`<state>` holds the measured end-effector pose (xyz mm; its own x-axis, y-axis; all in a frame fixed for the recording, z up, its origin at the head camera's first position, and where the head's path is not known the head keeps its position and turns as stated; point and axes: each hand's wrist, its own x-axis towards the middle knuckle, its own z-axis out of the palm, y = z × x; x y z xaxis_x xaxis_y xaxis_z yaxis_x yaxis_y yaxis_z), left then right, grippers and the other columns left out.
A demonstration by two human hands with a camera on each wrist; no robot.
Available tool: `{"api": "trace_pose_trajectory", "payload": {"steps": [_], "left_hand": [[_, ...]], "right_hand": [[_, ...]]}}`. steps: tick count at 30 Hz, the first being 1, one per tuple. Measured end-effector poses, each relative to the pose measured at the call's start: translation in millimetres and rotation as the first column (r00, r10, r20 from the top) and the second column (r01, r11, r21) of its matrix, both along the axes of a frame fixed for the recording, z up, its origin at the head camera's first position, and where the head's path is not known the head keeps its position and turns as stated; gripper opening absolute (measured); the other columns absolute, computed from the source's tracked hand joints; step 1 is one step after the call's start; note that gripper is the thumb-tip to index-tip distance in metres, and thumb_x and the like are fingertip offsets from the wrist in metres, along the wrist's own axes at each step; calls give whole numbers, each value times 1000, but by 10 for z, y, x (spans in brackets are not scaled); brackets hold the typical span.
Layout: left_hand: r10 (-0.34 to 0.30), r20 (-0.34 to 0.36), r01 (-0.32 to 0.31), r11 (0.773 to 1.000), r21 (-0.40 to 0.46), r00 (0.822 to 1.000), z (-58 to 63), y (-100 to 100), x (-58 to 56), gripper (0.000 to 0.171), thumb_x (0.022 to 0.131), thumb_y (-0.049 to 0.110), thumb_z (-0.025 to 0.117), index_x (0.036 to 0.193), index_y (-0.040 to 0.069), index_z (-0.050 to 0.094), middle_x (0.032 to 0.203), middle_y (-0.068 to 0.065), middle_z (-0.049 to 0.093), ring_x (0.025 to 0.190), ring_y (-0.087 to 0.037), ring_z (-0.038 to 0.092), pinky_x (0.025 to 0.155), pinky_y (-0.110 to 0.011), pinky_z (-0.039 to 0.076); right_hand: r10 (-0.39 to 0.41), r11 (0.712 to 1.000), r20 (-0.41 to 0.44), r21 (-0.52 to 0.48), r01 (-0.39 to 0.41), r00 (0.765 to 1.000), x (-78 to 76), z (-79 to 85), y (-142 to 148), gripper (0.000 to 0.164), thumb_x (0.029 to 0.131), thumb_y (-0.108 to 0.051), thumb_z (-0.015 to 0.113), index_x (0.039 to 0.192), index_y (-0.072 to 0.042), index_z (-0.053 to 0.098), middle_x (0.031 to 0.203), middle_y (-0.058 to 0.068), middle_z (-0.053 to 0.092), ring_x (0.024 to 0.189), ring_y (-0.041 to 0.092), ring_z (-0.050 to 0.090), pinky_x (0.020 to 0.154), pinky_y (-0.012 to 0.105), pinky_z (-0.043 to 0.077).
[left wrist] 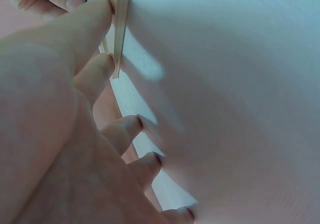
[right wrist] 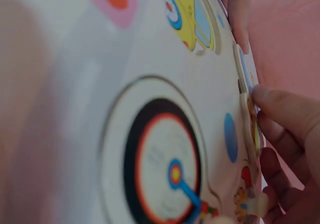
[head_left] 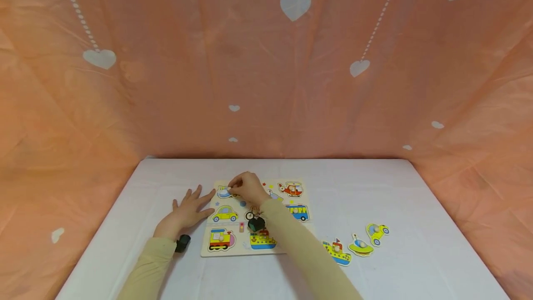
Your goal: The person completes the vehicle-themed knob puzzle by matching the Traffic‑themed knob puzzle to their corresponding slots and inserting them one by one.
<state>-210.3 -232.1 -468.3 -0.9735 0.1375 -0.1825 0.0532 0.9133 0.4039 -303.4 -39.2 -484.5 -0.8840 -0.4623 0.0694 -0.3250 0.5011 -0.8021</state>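
Observation:
A wooden puzzle board (head_left: 272, 250) with vehicle pictures lies on the table. At its far left corner, my right hand (head_left: 250, 188) pinches a small blue, white and yellow puzzle piece (head_left: 223, 192) with curled fingers. The right wrist view shows the thumb (right wrist: 280, 102) against that piece, which sits low over the board; its picture is mostly hidden. My left hand (head_left: 186, 213) spreads beside the board's left side. In the left wrist view, its thumb and index finger (left wrist: 95, 14) are at the board's edge (left wrist: 121, 29), the other fingertips on the table.
Right of the board lie loose pieces: a yellow and blue boat (head_left: 342, 257), a green spinning-top-like saucer (head_left: 361, 246) and a yellow car (head_left: 376, 234). On the board are a train (head_left: 221, 240), a bus (head_left: 299, 212) and a helicopter (head_left: 293, 190). A pink heart-patterned curtain (head_left: 266, 82) surrounds the table.

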Motion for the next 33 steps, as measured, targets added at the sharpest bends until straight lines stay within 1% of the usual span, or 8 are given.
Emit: {"api": "trace_pose_trajectory", "payload": {"steps": [6,10,17,21,25,29,33], "left_hand": [[-6,-8,6,1000,-17,1000,-21,-21,-7,66,82,47,56,138,23,32,145,-22,11,128,-47,2,90,-70,-4],[-4,-6,4,1000,-11,1000,-38,-28,-28,67,81,49,56,138,24,32,144,-22,11,128,-47,1,89,-70,-5],[-4,-12,3,1000,-16,1000,-47,-29,-24,66,81,50,56,138,24,33,144,-22,12,128,-47,2,89,-71,-4],[-5,-4,5,1000,-3,1000,-18,-8,-4,66,82,48,56,138,23,33,144,-22,11,128,-47,2,89,-71,-5],[-5,-12,5,1000,-15,1000,-19,-10,-15,66,81,48,56,138,24,32,144,-22,12,128,-47,2,89,-71,-4],[-5,-10,5,1000,-19,1000,-26,-20,-29,67,81,49,56,138,24,32,144,-22,12,128,-47,2,89,-71,-4],[5,8,-5,1000,-18,1000,-35,-21,-32,68,80,49,57,139,25,31,145,-21,11,128,-47,2,89,-71,-5]], "right_hand": [[-24,1000,-28,2,24,999,12,-10,-30,8,77,-22,70,82,-16,70,68,-9,59,64,7,53,58,20,46],[-30,1000,-41,0,30,999,13,-15,-54,9,77,-23,70,83,-17,70,69,-11,59,64,6,53,58,20,46],[-30,999,-49,37,32,998,49,26,-85,8,77,-22,70,83,-16,70,68,-11,58,64,5,52,60,19,44],[-17,999,-64,47,20,998,46,-3,-63,8,77,-23,70,82,-16,69,67,-11,58,63,4,52,59,19,44],[6,1000,-71,21,-5,997,18,-14,-35,9,77,-22,70,84,-15,69,69,-11,58,64,4,53,59,19,45],[36,999,-40,-21,-37,999,-13,4,6,13,77,-19,70,89,-13,68,72,-9,60,66,5,55,60,19,47],[63,997,-35,-46,-65,997,-43,49,53,16,78,-17,68,93,-11,67,75,-7,60,68,6,55,60,20,47]]}}
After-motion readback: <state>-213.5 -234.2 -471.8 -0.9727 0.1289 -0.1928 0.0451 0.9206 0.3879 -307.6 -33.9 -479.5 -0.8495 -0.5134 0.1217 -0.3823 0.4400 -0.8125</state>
